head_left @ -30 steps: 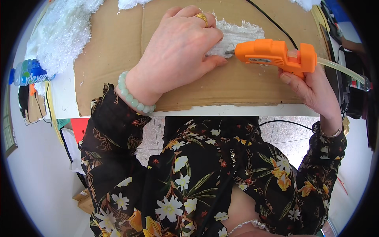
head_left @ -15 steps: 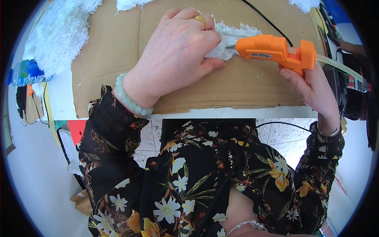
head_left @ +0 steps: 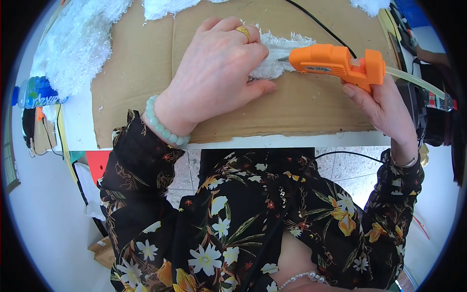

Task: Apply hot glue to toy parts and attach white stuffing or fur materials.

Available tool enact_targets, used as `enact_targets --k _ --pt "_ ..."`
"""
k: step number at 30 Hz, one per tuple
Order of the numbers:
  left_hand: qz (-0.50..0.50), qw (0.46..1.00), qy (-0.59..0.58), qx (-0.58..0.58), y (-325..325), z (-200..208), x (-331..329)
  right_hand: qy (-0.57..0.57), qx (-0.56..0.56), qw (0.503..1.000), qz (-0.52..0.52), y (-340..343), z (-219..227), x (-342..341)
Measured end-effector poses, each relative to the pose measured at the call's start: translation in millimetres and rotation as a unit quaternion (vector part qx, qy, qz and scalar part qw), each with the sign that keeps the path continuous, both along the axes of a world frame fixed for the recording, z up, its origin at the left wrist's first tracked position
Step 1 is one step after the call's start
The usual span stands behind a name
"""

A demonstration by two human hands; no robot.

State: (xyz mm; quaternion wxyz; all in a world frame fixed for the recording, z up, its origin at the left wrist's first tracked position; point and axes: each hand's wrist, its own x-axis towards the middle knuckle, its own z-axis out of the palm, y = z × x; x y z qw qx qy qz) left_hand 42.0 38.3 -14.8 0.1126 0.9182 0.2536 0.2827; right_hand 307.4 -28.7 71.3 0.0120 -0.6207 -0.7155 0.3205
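- Fabric, a frayed white ribbed piece (head_left: 277,47), lies flat on the cardboard sheet (head_left: 311,109); we take this as our clock's centre.
- Just toward nine o'clock, our left hand (head_left: 221,73) rests over the fabric's near end with fingers curled and thumb stretched beside it, probably to steady the piece. The fingertips are hidden, so we cannot tell whether they pinch or merely press.
- From three o'clock, the orange glue gun (head_left: 321,57) points its metal nozzle (head_left: 283,59) over the fabric; we cannot tell whether the tip touches.
- At four o'clock, our right hand (head_left: 384,108) is wrapped around the gun's handle, presumably low so the fingers can reach the trigger and stay clear of the hot tip.
- A translucent glue stick (head_left: 419,80) trails from the gun's rear, seemingly for feeding.
- At two o'clock, a black cord (head_left: 323,27) crosses the cardboard, beyond both hands.
- Farther out at nine o'clock sit fluffy white fabric (head_left: 80,48) and a blue-labelled bottle (head_left: 36,92), well apart from the nozzle.
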Motion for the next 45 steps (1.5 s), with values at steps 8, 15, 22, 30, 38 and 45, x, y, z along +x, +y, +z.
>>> enact_targets --k 8,15,22,30,38,45 --pt "0.044 0.996 0.071 0.000 -5.2 7.0 8.7 0.310 0.002 0.947 -0.079 -12.6 -29.6 39.8" --pt "0.095 0.993 0.068 0.028 -8.6 0.2 8.2 0.430 0.017 0.895 -0.119 -14.6 -43.4 39.8" --pt "0.114 0.993 0.026 0.005 -6.9 -7.1 0.2 0.442 0.026 0.886 -0.136 -19.3 -53.3 41.6" --pt "0.124 0.986 0.074 0.084 -16.6 3.9 9.2 0.470 0.034 0.874 -0.119 -20.5 -56.9 39.5" --pt "0.134 0.986 0.058 0.080 -7.7 -2.7 8.8 0.477 0.038 0.872 -0.104 -21.3 -57.4 38.3" --pt "0.166 0.982 0.043 -0.079 -1.7 5.9 1.5 0.478 0.030 0.872 -0.103 -23.9 -59.2 36.7"
